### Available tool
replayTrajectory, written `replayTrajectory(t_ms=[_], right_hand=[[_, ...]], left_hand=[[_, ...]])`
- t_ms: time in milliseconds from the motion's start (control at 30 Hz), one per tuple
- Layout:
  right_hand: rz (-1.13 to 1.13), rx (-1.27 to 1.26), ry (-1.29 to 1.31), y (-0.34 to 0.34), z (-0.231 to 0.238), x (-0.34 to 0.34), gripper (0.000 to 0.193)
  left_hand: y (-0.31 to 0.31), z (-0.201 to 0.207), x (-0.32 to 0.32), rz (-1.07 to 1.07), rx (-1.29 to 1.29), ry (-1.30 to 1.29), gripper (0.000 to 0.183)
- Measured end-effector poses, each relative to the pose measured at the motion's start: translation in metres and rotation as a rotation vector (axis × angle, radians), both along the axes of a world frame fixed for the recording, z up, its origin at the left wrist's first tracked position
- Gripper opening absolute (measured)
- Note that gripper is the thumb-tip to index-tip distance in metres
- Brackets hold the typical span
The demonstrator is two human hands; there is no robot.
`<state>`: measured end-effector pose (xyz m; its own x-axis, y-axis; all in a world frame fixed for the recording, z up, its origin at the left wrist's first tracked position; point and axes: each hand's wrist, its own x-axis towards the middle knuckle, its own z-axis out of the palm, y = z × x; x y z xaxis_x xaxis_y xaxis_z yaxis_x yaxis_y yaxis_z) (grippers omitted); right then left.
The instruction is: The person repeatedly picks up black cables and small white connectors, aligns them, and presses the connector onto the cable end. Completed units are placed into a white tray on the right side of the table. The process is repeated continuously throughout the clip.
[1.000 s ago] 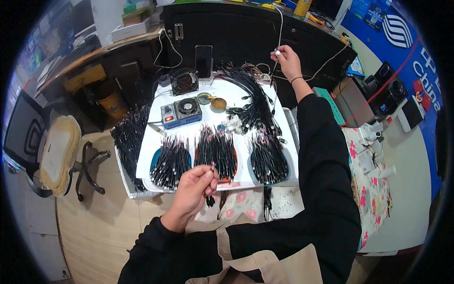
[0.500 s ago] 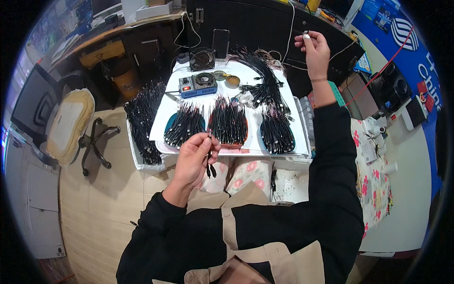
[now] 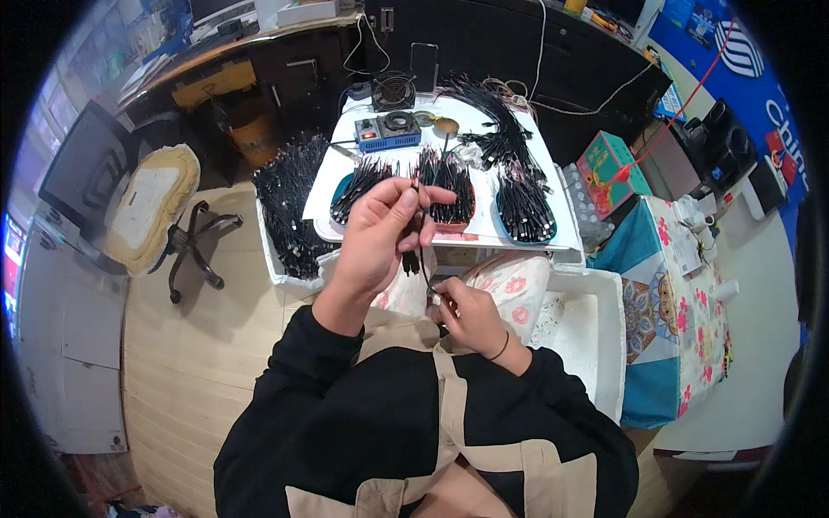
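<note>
My left hand (image 3: 384,231) is raised over the front edge of the white tabletop (image 3: 328,194), thumb and fingers pinched on a thin black cable (image 3: 422,259). More black cable ends dangle below its fingers. Just above my lap, my right hand (image 3: 473,318) is closed at the cable's lower part, where a small whitish piece shows at the fingertips. Behind my left hand stand three bowls packed with short black cables: a left bundle (image 3: 361,183), a middle bundle (image 3: 453,186) partly covered by my fingers, and a right bundle (image 3: 524,207).
A blue box-shaped device (image 3: 389,136) with a lit switch, a small round tin (image 3: 446,126) and a black fan (image 3: 393,90) stand farther back. Loose cables (image 3: 492,121) lie at the back right. Foam boxes flank the table, one full of cables (image 3: 289,203), another (image 3: 609,345) holding scraps.
My right hand has come down from high at the right to my lap, below my left hand. The left hand stays pinched on cable and is now higher in the picture; the view has shifted.
</note>
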<state>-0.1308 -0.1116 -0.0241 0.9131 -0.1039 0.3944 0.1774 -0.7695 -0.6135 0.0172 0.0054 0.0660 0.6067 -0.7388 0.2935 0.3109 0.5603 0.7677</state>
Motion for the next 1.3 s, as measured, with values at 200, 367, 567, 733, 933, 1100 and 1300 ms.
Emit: replayTrajectory(t_ms=[200, 367, 567, 733, 933, 1100, 1300], right_hand=[[0.186, 0.755, 0.014, -0.030, 0.022, 0.021, 0.030], [0.219, 1.217, -0.055, -0.049, 0.053, 0.043, 0.024], [0.090, 0.750, -0.254, -0.026, 0.062, 0.042, 0.014], [0.033, 0.485, -0.285, -0.013, 0.061, 0.040, 0.008], [-0.056, 0.338, -0.304, -0.001, 0.046, 0.032, 0.010], [-0.055, 0.318, -0.304, 0.000, 0.047, 0.027, 0.013], [0.003, 0.552, -0.343, -0.018, 0.064, 0.017, 0.014]], left_hand=[[0.011, -0.025, -0.015, -0.041, -0.080, -0.134, 0.015], [0.016, -0.046, -0.027, -0.171, 0.006, -0.150, 0.016], [0.009, -0.039, -0.012, 0.154, 0.038, -0.310, 0.016], [-0.001, -0.028, -0.014, 0.219, 0.093, -0.281, 0.018], [-0.005, -0.034, -0.033, 0.247, 0.144, -0.252, 0.020], [-0.003, -0.038, -0.039, 0.269, 0.150, -0.304, 0.019], [-0.006, -0.040, -0.047, 0.319, 0.201, -0.331, 0.018]])
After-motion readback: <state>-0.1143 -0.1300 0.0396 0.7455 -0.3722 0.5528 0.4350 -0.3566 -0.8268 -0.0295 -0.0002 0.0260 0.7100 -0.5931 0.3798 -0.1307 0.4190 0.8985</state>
